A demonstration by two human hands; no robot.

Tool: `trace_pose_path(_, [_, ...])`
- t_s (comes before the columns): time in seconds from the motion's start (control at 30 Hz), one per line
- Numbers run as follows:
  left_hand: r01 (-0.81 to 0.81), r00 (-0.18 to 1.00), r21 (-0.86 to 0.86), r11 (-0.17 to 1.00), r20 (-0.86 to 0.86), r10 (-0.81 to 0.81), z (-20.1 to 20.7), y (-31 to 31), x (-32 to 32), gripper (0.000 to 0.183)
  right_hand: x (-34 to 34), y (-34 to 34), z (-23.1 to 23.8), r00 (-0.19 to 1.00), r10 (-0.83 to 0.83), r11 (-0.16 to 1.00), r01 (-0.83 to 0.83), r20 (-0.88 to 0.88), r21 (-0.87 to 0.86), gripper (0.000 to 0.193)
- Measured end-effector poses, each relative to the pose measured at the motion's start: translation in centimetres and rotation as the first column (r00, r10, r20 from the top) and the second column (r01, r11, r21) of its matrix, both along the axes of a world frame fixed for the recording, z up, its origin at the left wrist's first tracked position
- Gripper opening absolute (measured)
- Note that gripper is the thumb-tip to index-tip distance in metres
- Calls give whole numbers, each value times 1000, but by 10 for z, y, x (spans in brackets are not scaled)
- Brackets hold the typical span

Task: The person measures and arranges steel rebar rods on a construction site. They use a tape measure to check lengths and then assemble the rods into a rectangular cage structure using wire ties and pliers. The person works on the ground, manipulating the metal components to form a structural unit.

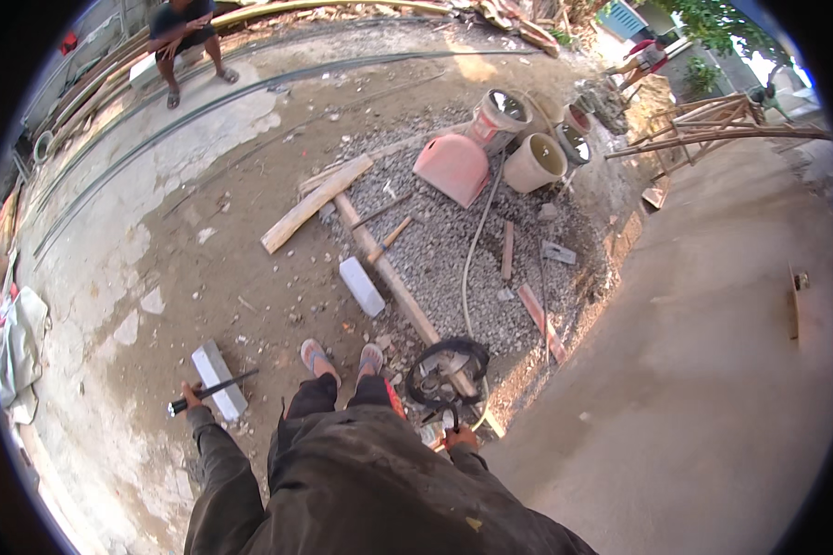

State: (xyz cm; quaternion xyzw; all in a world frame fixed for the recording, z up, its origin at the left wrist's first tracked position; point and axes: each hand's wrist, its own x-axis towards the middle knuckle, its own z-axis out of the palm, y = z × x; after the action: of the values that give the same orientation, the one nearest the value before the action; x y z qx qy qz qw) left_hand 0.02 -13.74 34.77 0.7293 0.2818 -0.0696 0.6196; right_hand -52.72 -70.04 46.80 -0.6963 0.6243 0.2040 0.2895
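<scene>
At the lower left, my left hand point(192, 396) is closed round a long, thin dark tool point(236, 379) with a dark bar pointing right; its exact kind is unclear. The tool passes above a pale grey block point(209, 361) on the ground. My right hand point(460, 437), low and right of my body, is closed on the end of a black coil point(477, 355) of what looks like wire or tubing. The coil hangs in front of it, over the end of a wooden beam point(403, 294). My sandalled feet point(315, 353) stand between the block and the coil.
Gravel point(435, 254) beyond the beam bears a hammer point(396, 233), a hose point(473, 259), a pink scoop-shaped container point(453, 169) and several buckets point(535, 164). Another block point(362, 287) lies ahead. A concrete slab point(676, 370) fills the right. A person point(185, 37) sits far left.
</scene>
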Motion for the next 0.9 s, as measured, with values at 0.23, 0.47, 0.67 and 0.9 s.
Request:
trace_pose_path(0.23, [-18, 999, 60, 998, 39, 15, 9, -69, -31, 81, 84, -125, 77, 984, -175, 971, 176, -15, 163, 42])
trace_pose_path(0.47, [-105, 993, 176, 979, -34, 112, -1, -54, -44, 78, 106, -157, 51, 982, -175, 975, 183, 70, -129, 45])
trace_pose_path(0.67, [-35, 996, 301, 953, -67, 57, 25, -31, -24, 64, 51, -92, 6, 936, -267, 948, 298, 227, -113, 41])
trace_pose_path(0.9, [-286, 956, 81, 955, 85, 279, -1, -30, -18, 39, 55, -106, -82, 912, -396, 872, 410, 108, -267, 38])
